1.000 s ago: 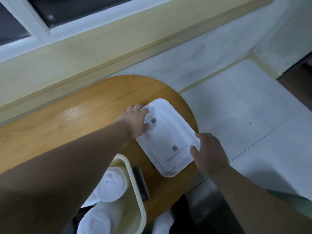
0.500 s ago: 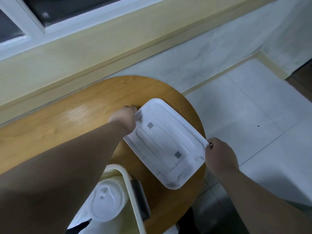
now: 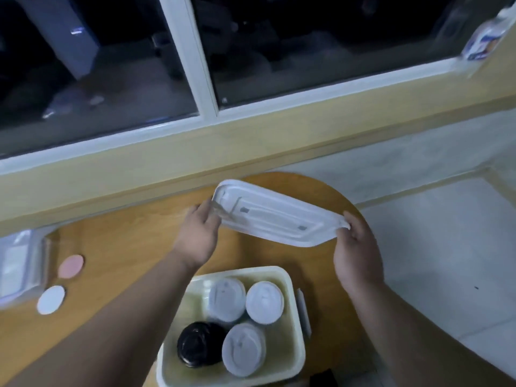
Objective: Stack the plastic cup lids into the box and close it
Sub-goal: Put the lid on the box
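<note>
The box lid (image 3: 276,219), which lay flat on the table (image 3: 125,247) half a second ago, is now lifted off the wood and tilted in the air. The left hand (image 3: 199,233) pinches one short end and the right hand (image 3: 357,252) the other, each grip clenched on the rim. By my reading the task has reached its closing step: the lid has only to be brought back over the box (image 3: 284,350), which sits open nearer the person, apart from the lid. Inside it show three white cup lids (image 3: 264,301) and a black cup lid (image 3: 199,346), all round, shallow-domed, thin moulded plastic. The box lid is a rounded rectangle of milky, ribbed plastic and seems to bend slightly at the right grip. The box is cream, smooth and thick-rimmed. A pink disc (image 3: 71,266) and a white disc (image 3: 51,299) lie flat at the table's left.
</note>
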